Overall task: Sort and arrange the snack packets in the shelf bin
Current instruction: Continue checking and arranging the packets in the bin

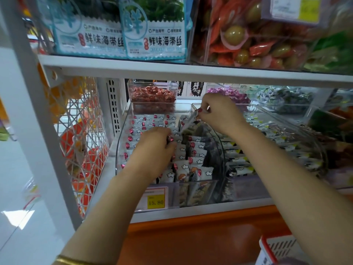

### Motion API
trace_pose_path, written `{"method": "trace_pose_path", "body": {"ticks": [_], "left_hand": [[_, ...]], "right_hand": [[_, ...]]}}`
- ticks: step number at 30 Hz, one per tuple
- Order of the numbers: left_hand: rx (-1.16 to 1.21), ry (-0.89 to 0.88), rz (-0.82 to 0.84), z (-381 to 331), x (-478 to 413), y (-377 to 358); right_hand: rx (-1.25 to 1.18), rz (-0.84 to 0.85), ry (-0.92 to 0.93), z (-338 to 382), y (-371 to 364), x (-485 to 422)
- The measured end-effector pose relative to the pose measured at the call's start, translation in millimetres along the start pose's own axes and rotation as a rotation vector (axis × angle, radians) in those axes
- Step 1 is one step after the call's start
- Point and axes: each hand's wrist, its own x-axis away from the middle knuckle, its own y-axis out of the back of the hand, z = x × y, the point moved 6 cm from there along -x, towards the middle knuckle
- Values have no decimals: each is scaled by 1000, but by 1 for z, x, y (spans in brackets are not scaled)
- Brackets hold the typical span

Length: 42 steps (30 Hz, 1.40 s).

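A clear plastic shelf bin point(122, 131) holds rows of small white snack packets point(198, 150) with red dots and cloud prints. My left hand point(154, 144) reaches into the middle of the bin, its fingers curled around a few packets in a row. My right hand point(217, 111) is farther back and higher, pinching one white packet point(188, 122) by its end above the rows. Dark packets point(212, 155) lie along the bin's right side.
A second clear bin point(317, 146) with white and yellow packets stands right of it. Bins of red point(152, 94) and purple candies point(238, 97) sit behind. A shelf board point(172, 68) runs overhead. A price tag point(155, 198) hangs in front. A red-rimmed basket point(275, 249) is at bottom right.
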Motion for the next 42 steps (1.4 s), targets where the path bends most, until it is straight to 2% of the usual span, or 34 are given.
{"method": "trace_pose_path", "body": {"ticks": [5, 7, 10, 13, 17, 23, 33, 39, 42], "left_hand": [[248, 65, -119, 2, 6, 11], [350, 90, -104, 2, 9, 11], [739, 199, -32, 4, 13, 7], [1002, 327, -18, 12, 18, 6], [1201, 413, -57, 21, 22, 9], [1227, 452, -100, 26, 25, 11], [1520, 416, 55, 9, 24, 13], [1477, 392, 52, 8, 25, 15], [1414, 346, 45, 7, 24, 16]], "right_hand": [[-390, -266, -170, -7, 33, 51], [-646, -240, -272, -8, 33, 66], [-1090, -134, -406, -2, 19, 82], [-1393, -94, -483, 7, 4, 92], [-1721, -35, -572, 14, -11, 102], [-1821, -19, -620, 19, -16, 104], [-1856, -113, -653, 9, -17, 103], [-1871, -166, -666, 3, -17, 103], [-1800, -189, -634, 1, -14, 103]]}}
